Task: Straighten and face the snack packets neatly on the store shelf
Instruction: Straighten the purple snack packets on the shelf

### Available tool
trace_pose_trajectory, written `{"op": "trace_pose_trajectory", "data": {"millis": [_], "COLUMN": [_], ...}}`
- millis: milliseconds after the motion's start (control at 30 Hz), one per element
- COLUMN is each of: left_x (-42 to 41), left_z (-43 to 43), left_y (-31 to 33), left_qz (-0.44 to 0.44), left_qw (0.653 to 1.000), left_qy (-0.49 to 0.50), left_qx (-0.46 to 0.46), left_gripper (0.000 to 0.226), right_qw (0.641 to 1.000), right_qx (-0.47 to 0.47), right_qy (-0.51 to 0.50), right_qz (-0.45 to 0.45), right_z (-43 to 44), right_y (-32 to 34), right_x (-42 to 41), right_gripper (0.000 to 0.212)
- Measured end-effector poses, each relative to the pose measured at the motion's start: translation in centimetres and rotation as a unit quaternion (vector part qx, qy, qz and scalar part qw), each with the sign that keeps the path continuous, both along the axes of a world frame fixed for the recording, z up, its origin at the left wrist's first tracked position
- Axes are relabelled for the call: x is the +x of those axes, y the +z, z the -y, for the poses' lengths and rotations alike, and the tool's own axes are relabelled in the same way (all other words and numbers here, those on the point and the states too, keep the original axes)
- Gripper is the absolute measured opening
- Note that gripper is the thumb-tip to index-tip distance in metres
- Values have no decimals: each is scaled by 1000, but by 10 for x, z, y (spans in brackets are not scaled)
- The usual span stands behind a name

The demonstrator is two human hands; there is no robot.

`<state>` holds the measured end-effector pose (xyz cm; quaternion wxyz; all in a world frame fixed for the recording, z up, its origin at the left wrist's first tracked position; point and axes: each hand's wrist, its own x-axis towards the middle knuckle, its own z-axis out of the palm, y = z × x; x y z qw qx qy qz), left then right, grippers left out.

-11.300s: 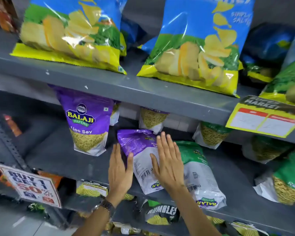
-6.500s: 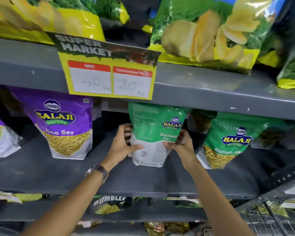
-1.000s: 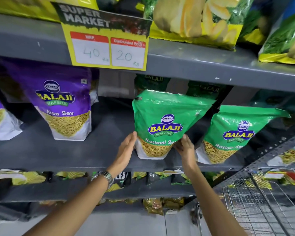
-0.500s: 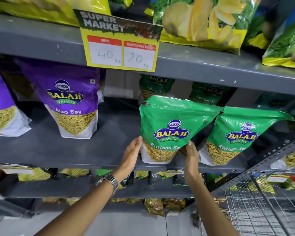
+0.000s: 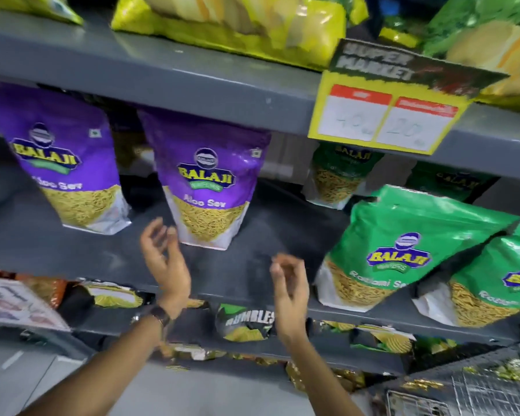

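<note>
Two purple Aloo Sev packets stand upright on the grey middle shelf (image 5: 270, 265): one at the left (image 5: 63, 172), one in the middle (image 5: 207, 187). Right of them stand two green Ratlami Sev packets, one nearer the middle (image 5: 403, 250) and one at the frame edge (image 5: 499, 283), both facing forward and leaning a little. My left hand (image 5: 162, 259) hovers just below the middle purple packet's left bottom corner, fingers apart, holding nothing. My right hand (image 5: 288, 283) hangs in front of the bare shelf between purple and green packets, fingers loosely curled and empty.
The upper shelf (image 5: 192, 76) carries large yellow-green chips bags and a yellow price tag (image 5: 385, 115). More green packets (image 5: 339, 175) stand at the back. Lower shelves hold small packets, including a black one (image 5: 246, 322). A wire basket (image 5: 463, 394) sits at bottom right.
Both hands have let go of the green Ratlami Sev packet and moved left toward the middle purple packet. The view has swung left too, and the frame is blurred.
</note>
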<state>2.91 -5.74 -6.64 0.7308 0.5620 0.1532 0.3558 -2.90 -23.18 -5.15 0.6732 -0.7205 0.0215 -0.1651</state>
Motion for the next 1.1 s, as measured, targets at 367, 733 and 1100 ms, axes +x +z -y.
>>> {"op": "trace_pose_trajectory", "data": {"millis": [367, 733, 1100], "left_x": [68, 35, -1], "left_z": [-80, -98, -99], "left_y": [29, 10, 5], "left_qz": [-179, -175, -177], "left_qw": [907, 896, 902], "left_qy": [-380, -400, -391], "left_qx": [36, 87, 40], "left_gripper": [37, 33, 20], "right_qw": [976, 986, 986], "right_qx": [139, 94, 100], "right_qy": [83, 58, 48], "right_qz": [-146, -123, -124], "right_z": [-66, -73, -75], "right_y": [29, 24, 26], "right_x": [118, 70, 24], "right_gripper": [17, 19, 20]}}
